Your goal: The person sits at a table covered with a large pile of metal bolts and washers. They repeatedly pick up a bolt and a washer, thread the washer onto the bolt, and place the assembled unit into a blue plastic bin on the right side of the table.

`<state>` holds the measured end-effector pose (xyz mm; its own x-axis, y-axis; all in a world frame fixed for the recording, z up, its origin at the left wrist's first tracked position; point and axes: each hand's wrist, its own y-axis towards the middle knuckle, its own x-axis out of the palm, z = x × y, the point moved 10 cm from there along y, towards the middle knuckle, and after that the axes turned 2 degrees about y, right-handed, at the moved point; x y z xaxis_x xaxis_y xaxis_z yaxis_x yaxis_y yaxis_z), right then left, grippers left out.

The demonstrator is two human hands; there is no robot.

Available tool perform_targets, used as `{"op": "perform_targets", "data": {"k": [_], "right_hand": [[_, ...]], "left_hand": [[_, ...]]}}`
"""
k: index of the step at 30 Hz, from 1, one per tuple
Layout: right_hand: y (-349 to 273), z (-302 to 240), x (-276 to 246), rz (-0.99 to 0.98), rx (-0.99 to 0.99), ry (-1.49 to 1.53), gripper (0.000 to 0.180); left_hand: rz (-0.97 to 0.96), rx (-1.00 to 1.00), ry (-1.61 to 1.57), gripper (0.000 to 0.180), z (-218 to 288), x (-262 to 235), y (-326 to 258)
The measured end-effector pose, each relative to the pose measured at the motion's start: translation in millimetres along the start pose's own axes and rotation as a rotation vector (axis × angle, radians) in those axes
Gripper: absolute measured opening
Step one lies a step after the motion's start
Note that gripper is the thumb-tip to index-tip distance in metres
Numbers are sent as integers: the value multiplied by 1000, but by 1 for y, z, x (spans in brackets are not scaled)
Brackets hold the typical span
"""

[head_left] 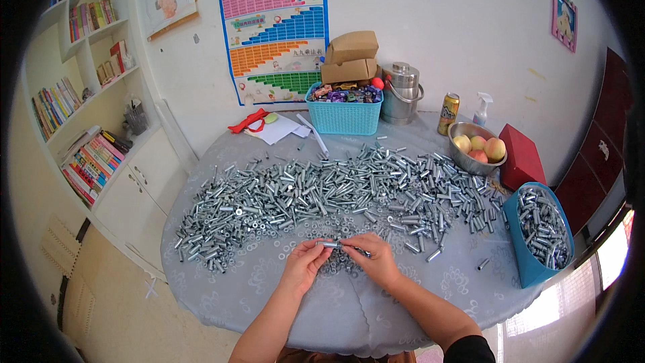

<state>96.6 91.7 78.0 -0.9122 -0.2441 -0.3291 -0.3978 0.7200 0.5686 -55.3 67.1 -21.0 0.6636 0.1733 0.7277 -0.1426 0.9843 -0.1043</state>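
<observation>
Above the near part of the table, my left hand [306, 264] pinches a short silvery metal sleeve [328, 245] between thumb and fingers. It lies about level, pointing sideways. My right hand [376, 262] is closed at its right end, fingertips against it; whether a washer or nut sits there is too small to tell. Another bit of silvery metal shows beneath the right fingers. Loose washers [269, 253] lie around and below both hands. Just beyond spreads a wide heap of silvery metal sleeves and bolts [322, 185].
At the right edge stands a blue bin [526, 259] full of similar metal parts. Farther back are a steel bowl [463, 161] of fruit, a red box [523, 154], a can [448, 114], a spray bottle [482, 109], a steel pot [401, 94] and a turquoise basket [344, 119].
</observation>
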Motion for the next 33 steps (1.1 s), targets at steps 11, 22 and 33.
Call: {"op": "perform_targets", "data": {"k": [11, 22, 33], "right_hand": [[-1, 3, -9, 56, 18, -5, 22], [2, 6, 3, -311, -6, -101, 15], [-11, 0, 21, -487, -238, -354, 9]], "left_hand": [[16, -8, 359, 16, -2, 13, -10], [122, 41, 257, 18, 13, -2, -8], [77, 12, 241, 20, 14, 4, -9]]}}
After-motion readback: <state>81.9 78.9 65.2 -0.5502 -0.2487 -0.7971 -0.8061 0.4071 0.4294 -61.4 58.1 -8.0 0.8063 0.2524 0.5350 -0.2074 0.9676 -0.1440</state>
